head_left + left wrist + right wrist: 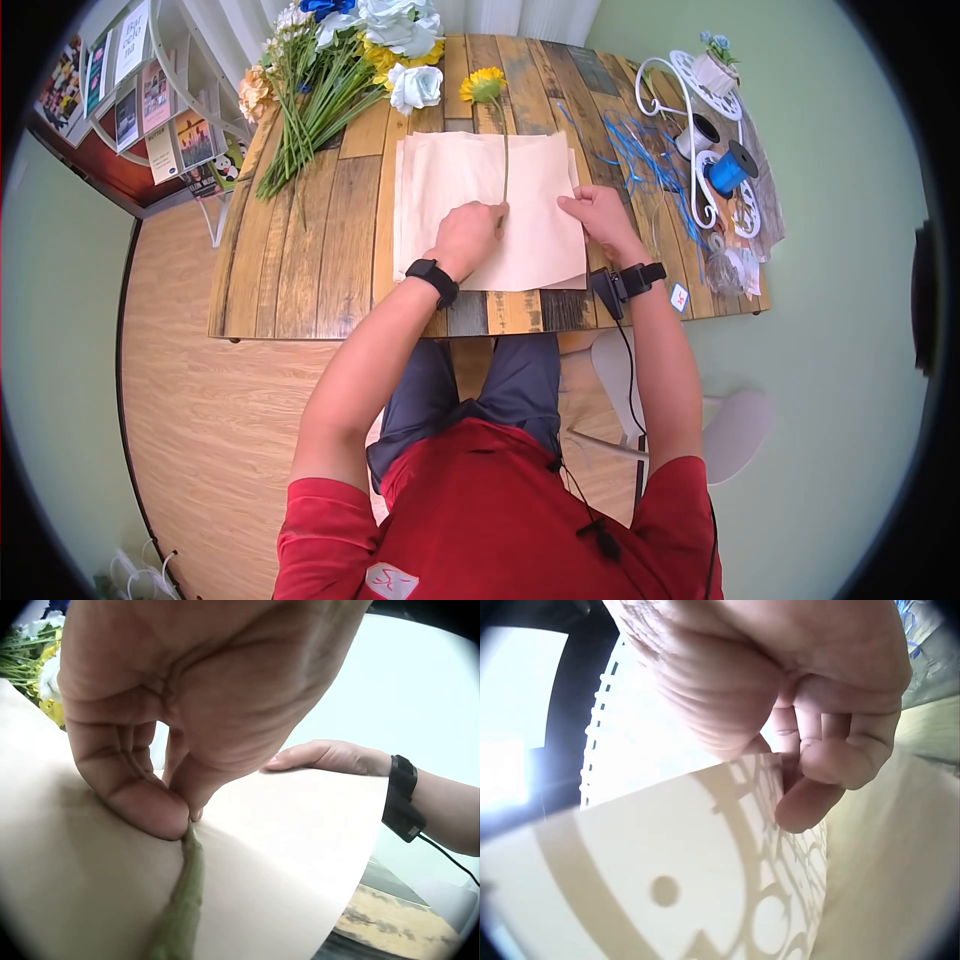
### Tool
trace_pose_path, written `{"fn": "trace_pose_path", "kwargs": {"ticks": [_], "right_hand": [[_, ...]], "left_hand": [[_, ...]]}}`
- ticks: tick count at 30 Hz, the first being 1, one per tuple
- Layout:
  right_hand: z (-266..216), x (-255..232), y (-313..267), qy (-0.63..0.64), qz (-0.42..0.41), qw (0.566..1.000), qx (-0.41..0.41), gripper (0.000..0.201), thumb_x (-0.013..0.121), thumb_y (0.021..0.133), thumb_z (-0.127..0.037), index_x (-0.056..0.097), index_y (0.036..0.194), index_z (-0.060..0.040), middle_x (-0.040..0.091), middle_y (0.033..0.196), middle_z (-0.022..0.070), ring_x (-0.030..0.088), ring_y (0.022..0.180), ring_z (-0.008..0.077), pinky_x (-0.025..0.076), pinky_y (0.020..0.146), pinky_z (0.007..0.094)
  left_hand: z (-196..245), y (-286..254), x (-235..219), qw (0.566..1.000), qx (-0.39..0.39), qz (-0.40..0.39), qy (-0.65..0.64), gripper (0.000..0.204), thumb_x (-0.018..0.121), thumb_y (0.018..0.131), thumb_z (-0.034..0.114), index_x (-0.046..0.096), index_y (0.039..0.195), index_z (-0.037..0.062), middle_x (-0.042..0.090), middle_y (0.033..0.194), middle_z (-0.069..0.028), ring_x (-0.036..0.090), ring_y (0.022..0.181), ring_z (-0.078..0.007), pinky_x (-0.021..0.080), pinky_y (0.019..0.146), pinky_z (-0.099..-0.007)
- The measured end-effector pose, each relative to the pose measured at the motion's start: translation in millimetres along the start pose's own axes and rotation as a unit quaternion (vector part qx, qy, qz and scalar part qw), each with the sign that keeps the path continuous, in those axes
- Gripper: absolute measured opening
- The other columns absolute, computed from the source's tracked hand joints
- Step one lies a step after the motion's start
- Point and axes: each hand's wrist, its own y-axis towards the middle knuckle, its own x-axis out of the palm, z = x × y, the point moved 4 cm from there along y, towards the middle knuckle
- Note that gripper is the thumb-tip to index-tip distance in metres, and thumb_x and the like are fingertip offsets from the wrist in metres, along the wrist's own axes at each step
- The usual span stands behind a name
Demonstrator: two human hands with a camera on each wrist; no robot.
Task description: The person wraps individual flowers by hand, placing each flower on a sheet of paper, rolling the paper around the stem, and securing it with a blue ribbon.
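A yellow sunflower [483,86] lies on a stack of pale wrapping paper [440,165], its bloom past the far edge. Its long green stem [505,150] runs down the sheets. With thumb and fingertips my left hand [468,240] pinches that stem [187,900] close over the paper. My right hand [603,218] pinches the right edge of the top sheet, which lifts there. In the right wrist view the sheet [645,855] stands bent up between thumb and fingers, with brown shapes on its face.
At the back left lies a bunch of flowers [320,110] with bare green stems. Blue ribbon [640,150], a blue spool [733,168], a white scrolled metal stand [690,130] and a small potted plant [714,70] crowd the right side. The table's front edge [480,335] runs before the person.
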Motion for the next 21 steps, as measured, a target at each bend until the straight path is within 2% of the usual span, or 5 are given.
{"fn": "trace_pose_path", "kwargs": {"ticks": [8,13,15,19,21], "right_hand": [[-36,36,13,0.089,-0.011,0.994,-0.068,0.024,0.07,0.089,-0.024,0.064,0.078,-0.0042,0.057,0.064,-0.0053,0.049,0.054,0.0028,0.036,0.047,0.0206],[-49,76,10,0.155,-0.035,0.985,-0.063,0.032,0.062,0.096,-0.03,0.071,0.092,0.0003,0.069,0.079,0.0043,0.061,0.073,0.0087,0.045,0.064,0.0243],[-36,81,17,0.098,-0.036,0.992,-0.07,0.037,0.057,0.098,-0.03,0.071,0.099,0.004,0.071,0.088,0.0081,0.065,0.083,0.0126,0.048,0.073,0.0262],[-22,83,13,0.034,-0.027,0.995,-0.09,0.036,0.057,0.097,-0.025,0.069,0.105,0.0072,0.072,0.097,0.0098,0.067,0.09,0.0174,0.05,0.082,0.0281],[-21,85,10,-0.05,-0.044,0.98,-0.19,0.03,0.059,0.096,-0.022,0.07,0.107,0.0032,0.069,0.112,0.0127,0.065,0.099,0.0198,0.049,0.087,0.0299]], "left_hand": [[2,-6,-5,0.999,0.003,0.02,-0.026,0.038,0.062,0.084,0.013,0.064,0.122,0.0088,0.066,0.096,-0.0232,0.064,0.091,-0.0377,0.05,0.083,-0.0453],[-7,-5,0,0.999,0.004,-0.013,-0.038,0.024,0.061,0.086,0.014,0.066,0.107,0.0032,0.066,0.099,-0.024,0.064,0.093,-0.0393,0.05,0.079,-0.0447],[-13,-11,0,0.982,0.032,0.116,-0.145,0.018,0.058,0.085,0.015,0.065,0.097,0.0039,0.067,0.086,-0.0239,0.064,0.082,-0.0424,0.051,0.074,-0.0483],[-15,-9,4,0.978,0.037,0.139,-0.154,0.019,0.056,0.086,0.016,0.064,0.096,0.0027,0.067,0.087,-0.0246,0.062,0.084,-0.0454,0.051,0.074,-0.0494],[-16,-8,5,0.984,0.02,0.106,-0.14,0.025,0.057,0.089,0.016,0.063,0.107,0.0006,0.068,0.098,-0.0223,0.065,0.091,-0.038,0.052,0.08,-0.0434]]}}
